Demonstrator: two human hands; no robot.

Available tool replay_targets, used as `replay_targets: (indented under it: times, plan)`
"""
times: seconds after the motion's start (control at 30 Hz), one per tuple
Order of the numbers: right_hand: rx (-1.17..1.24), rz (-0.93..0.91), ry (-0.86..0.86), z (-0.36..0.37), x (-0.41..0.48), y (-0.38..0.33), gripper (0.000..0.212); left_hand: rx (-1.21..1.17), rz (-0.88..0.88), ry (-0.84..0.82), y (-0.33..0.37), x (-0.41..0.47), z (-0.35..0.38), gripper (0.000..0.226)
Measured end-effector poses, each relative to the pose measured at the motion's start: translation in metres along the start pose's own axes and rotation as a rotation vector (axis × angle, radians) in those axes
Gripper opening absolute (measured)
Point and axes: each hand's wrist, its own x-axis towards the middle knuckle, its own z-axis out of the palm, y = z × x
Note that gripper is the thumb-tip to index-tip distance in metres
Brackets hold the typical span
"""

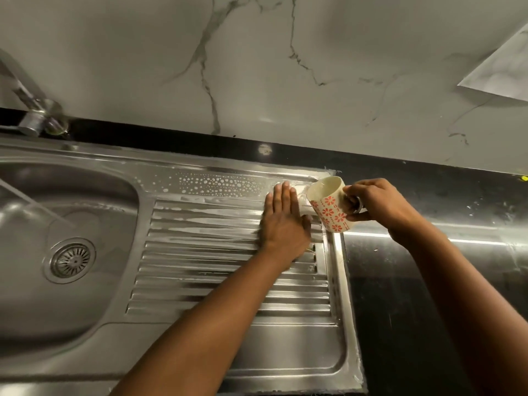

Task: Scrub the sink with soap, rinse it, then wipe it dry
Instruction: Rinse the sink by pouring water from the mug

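Here, soapy steel sink (200, 252), black counter (428, 295), seemingly marble wall (285, 67)

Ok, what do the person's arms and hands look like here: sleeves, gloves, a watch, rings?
Both forearms are bare as far as the frame shows, with no sleeve in view. The left hand and the right hand wear no gloves, and no watch, bracelet or ring is visible on either. Both show their backs to the camera, so the palms and the undersides of the wrists are hidden.

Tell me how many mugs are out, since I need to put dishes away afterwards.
1. The mug, cream with red flowers, is tilted over the far right corner of the drainboard, held by its handle in the right hand. No others are visible, though the basin's left side is cut off.
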Motion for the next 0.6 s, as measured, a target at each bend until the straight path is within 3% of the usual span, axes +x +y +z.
replay_targets:
  times: [0.07,0.27,0.43,0.6]
  plan:
    - [0.009,-0.006,-0.02,-0.001,0.001,-0.001,0.027,-0.006,-0.016,0.013,0.002,-0.009,-0.003,0.081]
    - [0.016,-0.024,-0.002,-0.008,0.002,0.001,0.027,0.105,0.314,-0.067,0.029,-0.003,0.008,0.07]
    - [-0.015,-0.022,0.017,-0.005,0.012,-0.001,0.026,0.162,0.315,-0.016,0.009,0.015,0.0,0.068]
    - [-0.189,-0.12,-0.006,0.01,0.023,-0.019,0.022,0.013,0.082,0.044,-0.017,0.002,-0.006,0.073]
